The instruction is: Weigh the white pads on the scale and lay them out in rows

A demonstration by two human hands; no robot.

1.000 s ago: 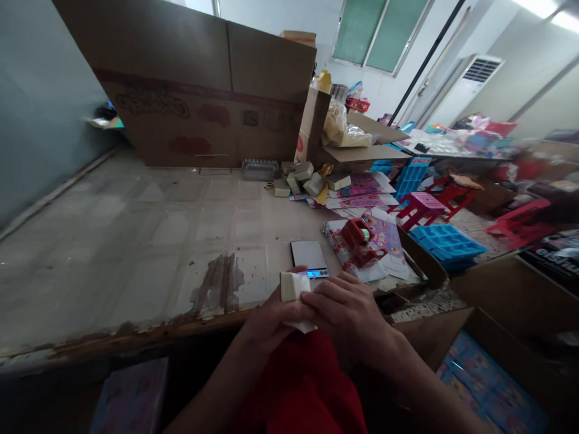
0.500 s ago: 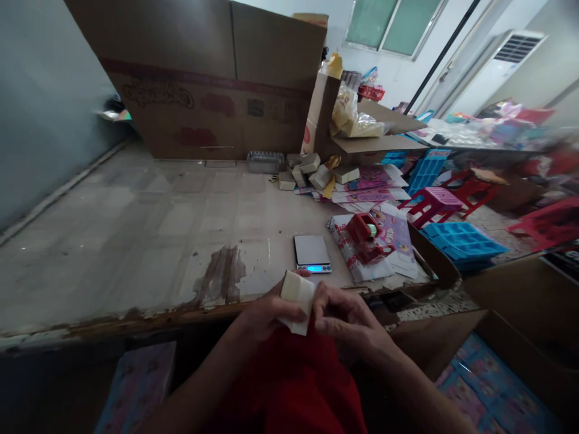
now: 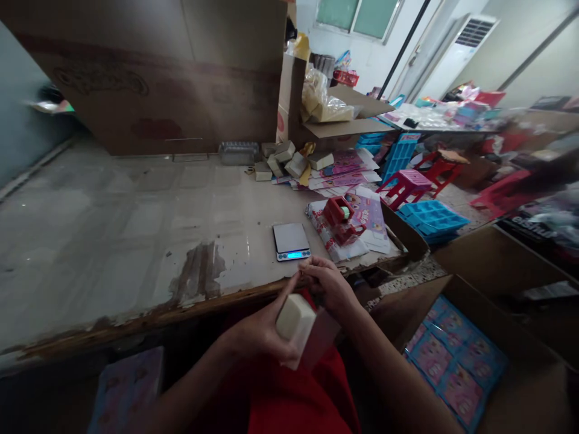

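Note:
A pale cream, box-shaped block [image 3: 295,325] is gripped in my left hand [image 3: 260,331], tilted in front of my red clothing. The left index finger stretches forward from the block. At its tip, the fingers of my right hand [image 3: 328,286] are pinched together; whatever they hold, if anything, is too small to make out. Below the right hand, a blurred pinkish flat shape [image 3: 322,337] shows beside the block. Just beyond both hands, a small digital scale [image 3: 291,240] with a lit blue display sits on the worktop, its plate bare.
Right of the scale, a red tape dispenser [image 3: 339,217] lies on printed packaging. Several similar blocks [image 3: 284,152] and a clear plastic tray [image 3: 239,153] are farther back. A large cardboard box [image 3: 194,78] stands behind. An open carton [image 3: 434,319] at lower right holds blue-and-pink packs.
The left hand has lowered and turned the block. The right hand has moved from the block's side up to the left index fingertip. The view has shifted to the right.

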